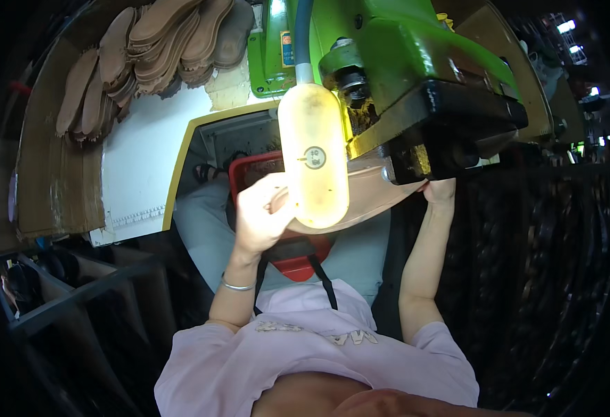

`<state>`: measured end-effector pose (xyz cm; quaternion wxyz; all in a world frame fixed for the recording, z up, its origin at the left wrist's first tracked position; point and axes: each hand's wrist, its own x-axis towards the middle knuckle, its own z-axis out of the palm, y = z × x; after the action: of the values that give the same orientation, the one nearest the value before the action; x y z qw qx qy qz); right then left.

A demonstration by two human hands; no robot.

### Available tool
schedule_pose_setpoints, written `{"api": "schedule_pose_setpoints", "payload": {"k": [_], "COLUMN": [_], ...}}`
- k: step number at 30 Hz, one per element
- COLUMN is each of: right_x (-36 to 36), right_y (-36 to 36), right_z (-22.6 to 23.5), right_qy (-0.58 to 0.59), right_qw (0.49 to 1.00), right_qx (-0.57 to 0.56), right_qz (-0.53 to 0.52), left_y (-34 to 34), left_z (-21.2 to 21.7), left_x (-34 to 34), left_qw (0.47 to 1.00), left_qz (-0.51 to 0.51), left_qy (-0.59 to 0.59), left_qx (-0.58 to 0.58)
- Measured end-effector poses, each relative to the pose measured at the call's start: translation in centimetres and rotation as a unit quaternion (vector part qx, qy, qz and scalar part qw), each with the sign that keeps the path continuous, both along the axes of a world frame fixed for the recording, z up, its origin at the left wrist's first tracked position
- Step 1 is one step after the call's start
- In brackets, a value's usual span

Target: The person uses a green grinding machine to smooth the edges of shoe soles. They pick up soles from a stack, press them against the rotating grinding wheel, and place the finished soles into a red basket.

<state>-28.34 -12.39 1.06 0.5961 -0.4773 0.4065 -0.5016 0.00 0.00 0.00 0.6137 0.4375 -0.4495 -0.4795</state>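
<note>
A tan shoe sole [373,199] lies across the front of a green machine [413,52], under its black head [451,132]. My left hand [262,214] is closed on the sole's left end, with the fingertips partly behind a glowing oval lamp [314,191]. At the sole's other end, my right hand [439,190] grips the edge just below the black head; its fingers are partly hidden. The lamp covers part of the sole, and the spot where the machine meets it cannot be made out.
Several brown soles [162,45] are stacked in a cardboard box [62,184] at the upper left, beside a white tabletop [138,163] with a yellow edge. Below the sole, a red container [298,270] sits between my legs. Dark racks [83,288] stand at the left.
</note>
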Motion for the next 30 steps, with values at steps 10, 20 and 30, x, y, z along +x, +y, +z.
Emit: {"api": "schedule_pose_setpoints", "payload": {"k": [10, 20, 30], "right_x": [6.4, 9.5, 12.2], "right_y": [5.2, 5.6, 6.3], "right_z": [0.3, 2.1, 3.4], "right_qy": [0.064, 0.069, 0.102], "right_qw": [0.994, 0.994, 0.983], "right_qx": [-0.013, -0.022, -0.149], "right_qz": [0.084, 0.085, 0.008], "left_y": [3.3, 10.9, 9.4], "left_z": [-1.2, -5.8, -9.0], "left_x": [7.1, 3.7, -8.9], "left_qw": [0.994, 0.971, 0.976], "left_qz": [0.089, -0.005, -0.104], "left_qy": [0.033, 0.132, 0.063], "left_qx": [0.052, 0.198, 0.179]}}
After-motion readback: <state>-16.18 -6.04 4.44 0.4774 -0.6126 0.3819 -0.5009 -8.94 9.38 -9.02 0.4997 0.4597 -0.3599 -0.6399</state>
